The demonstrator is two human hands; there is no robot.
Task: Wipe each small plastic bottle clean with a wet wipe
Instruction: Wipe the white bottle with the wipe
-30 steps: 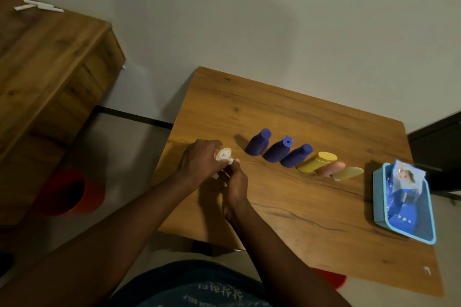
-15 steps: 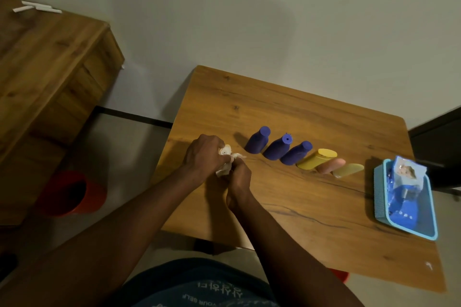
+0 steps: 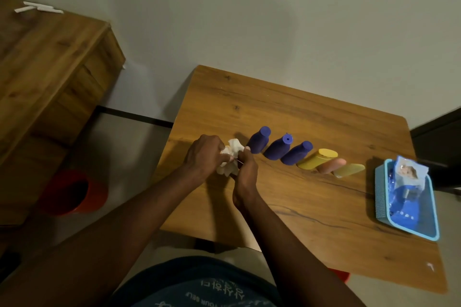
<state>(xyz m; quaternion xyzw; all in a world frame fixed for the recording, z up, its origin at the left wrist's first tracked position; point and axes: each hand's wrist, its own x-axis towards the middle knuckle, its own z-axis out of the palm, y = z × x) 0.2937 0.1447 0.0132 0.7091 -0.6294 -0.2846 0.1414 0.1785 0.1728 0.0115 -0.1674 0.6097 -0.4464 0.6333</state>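
Observation:
At the table's left edge both hands meet around a crumpled white wet wipe (image 3: 231, 149). My left hand (image 3: 207, 154) grips a small bottle that the wipe now hides. My right hand (image 3: 245, 173) pinches the wipe against it. To the right runs a row of small bottles: three purple bottles (image 3: 259, 141) (image 3: 278, 147) (image 3: 296, 153), a yellow bottle (image 3: 316, 158), a pink bottle (image 3: 331, 166) and an olive-yellow bottle (image 3: 349, 170).
A light-blue basket (image 3: 379, 194) at the table's right edge holds a blue wet-wipe packet (image 3: 409, 174). The wooden table (image 3: 287, 107) stands against a wall. A wooden cabinet (image 3: 50, 70) is to the left, with a red bucket (image 3: 72, 192) on the floor below.
A second ago the held bottle's white cap showed in my left hand. The wipe has since been drawn over it, and both hands have shifted slightly.

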